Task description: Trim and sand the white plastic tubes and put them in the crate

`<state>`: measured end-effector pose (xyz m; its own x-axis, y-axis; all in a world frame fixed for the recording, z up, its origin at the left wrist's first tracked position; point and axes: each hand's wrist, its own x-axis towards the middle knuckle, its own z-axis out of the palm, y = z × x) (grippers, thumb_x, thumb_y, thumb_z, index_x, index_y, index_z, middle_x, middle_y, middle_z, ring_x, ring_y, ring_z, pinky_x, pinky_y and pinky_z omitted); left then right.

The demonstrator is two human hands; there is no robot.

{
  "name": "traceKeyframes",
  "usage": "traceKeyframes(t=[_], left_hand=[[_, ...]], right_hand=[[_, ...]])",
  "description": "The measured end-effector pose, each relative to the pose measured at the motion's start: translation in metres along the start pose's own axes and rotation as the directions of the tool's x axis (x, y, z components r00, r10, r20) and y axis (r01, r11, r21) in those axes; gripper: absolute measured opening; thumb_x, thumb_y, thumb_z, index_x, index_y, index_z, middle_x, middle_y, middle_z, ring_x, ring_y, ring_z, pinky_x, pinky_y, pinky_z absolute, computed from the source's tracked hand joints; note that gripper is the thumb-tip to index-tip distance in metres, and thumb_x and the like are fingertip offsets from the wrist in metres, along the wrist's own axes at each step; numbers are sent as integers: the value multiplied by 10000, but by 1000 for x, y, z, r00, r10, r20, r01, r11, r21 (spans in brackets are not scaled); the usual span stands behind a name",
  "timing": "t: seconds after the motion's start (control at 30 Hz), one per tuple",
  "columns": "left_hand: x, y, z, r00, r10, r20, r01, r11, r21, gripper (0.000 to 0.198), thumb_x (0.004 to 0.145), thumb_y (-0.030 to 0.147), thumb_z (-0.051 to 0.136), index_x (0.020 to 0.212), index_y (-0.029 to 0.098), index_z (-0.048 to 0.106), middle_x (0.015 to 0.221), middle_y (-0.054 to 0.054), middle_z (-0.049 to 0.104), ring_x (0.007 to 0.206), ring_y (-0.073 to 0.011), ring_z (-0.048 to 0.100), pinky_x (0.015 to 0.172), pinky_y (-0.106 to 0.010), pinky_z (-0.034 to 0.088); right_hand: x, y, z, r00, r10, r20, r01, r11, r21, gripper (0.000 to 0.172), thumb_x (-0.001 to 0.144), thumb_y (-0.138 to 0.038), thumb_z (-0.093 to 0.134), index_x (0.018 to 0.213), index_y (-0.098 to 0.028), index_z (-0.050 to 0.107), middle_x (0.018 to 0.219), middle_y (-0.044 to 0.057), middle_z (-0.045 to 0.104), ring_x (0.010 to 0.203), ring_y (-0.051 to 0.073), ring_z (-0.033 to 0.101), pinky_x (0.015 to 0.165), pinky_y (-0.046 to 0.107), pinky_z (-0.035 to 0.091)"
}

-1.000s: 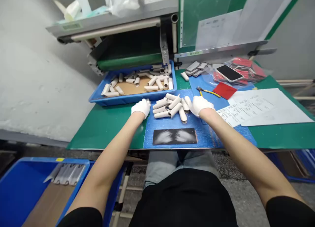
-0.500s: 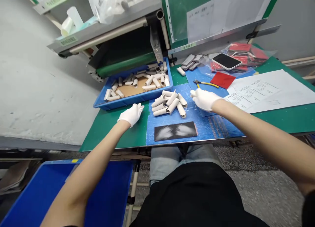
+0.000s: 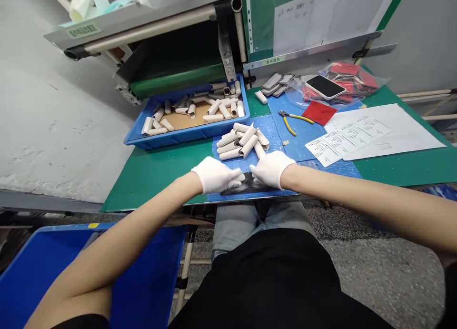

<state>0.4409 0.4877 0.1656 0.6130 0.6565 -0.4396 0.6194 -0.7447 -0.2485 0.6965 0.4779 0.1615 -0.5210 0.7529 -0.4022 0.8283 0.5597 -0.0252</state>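
Observation:
My left hand (image 3: 217, 175), in a white glove, is over the left end of a black strip (image 3: 246, 188) with whitish smudges. Its fingers are bunched together and point right. My right hand (image 3: 273, 169), also gloved in white, faces it over the strip's right half, fingers drawn together and pointing left. A small gap separates the two sets of fingertips; anything held in them is hidden. Just behind the hands lies a pile of off-white curved tube pieces (image 3: 237, 142). One piece of that pile is partly covered by my right hand.
A blue tray (image 3: 178, 137) with more tube pieces stands at the back left. Yellow-handled pliers (image 3: 289, 124), a red square (image 3: 319, 113), paper sheets (image 3: 396, 134) and a phone (image 3: 325, 87) on bagged red pieces lie to the right. A shelf frame (image 3: 153, 31) overhangs the tray.
Both hands have come together over the black strip: the left moved right, the right moved left and nearer to me, away from the pliers. The view has shifted slightly.

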Motion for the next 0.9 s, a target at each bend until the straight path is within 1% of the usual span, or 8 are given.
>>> traceKeyframes(t=[0.13,0.23,0.43,0.57,0.67,0.77,0.83,0.9], left_hand=[[2,3,-4,1000,13,17,-13,1000,0,548,1077,662,312,1293,351,707,810,-73,749,660,-232,652,670,-320,393],[-1,1,0,999,-7,33,8,999,-31,557,1068,679,314,1328,375,701,846,-75,761,692,-245,663,691,-329,405],[-9,-3,9,999,-52,13,54,992,-111,552,1066,686,320,1364,398,685,899,-71,786,740,-245,687,743,-336,429],[-1,3,5,999,-50,-9,49,995,-84,538,1063,677,325,1346,401,689,911,-77,790,779,-268,718,733,-338,444],[-3,5,0,998,-57,8,58,994,-95,556,1067,657,322,1400,378,670,958,-102,802,828,-295,734,744,-355,468],[-20,1,-3,996,-44,78,52,994,-95,496,1056,648,373,1215,372,753,883,-85,796,773,-284,736,727,-348,478],[-33,-2,-6,997,-77,30,79,993,-85,500,1062,650,364,1247,365,731,904,-89,799,798,-294,748,716,-347,481],[-38,-2,-7,985,-155,-70,148,985,-93,567,1070,675,314,1341,338,681,959,-111,803,850,-318,761,730,-364,497]], right_hand=[[6,-8,-2,1000,7,-3,-7,1000,-3,366,1013,-402,585,1168,-154,805,1108,239,758,1088,414,718,885,509,532],[7,-10,-1,1000,-4,-9,4,1000,-21,400,1027,-405,546,1212,-159,802,1191,253,743,1173,432,688,917,531,527],[8,-8,-2,1000,18,21,-17,998,-54,373,996,-385,585,1161,-145,817,1230,264,731,1065,419,732,844,513,556],[10,-15,-5,1000,28,9,-27,997,-73,424,993,-476,604,1187,-159,808,1235,244,733,1049,395,736,852,506,568],[1,-16,-4,1000,26,8,-26,996,-84,449,1046,-467,525,1290,-181,770,1185,218,755,1076,384,729,887,523,562],[-20,-6,-6,993,79,86,-70,992,-108,401,1033,-465,558,1196,-186,796,1073,193,781,1029,400,736,864,531,559],[-34,4,-9,990,130,64,-124,988,-91,430,1041,-524,542,1247,-220,765,1052,163,787,996,390,740,848,509,555],[-41,12,-10,986,161,-39,-162,986,-36,522,1067,-605,456,1345,-230,690,1082,153,782,978,372,741,828,476,545]])
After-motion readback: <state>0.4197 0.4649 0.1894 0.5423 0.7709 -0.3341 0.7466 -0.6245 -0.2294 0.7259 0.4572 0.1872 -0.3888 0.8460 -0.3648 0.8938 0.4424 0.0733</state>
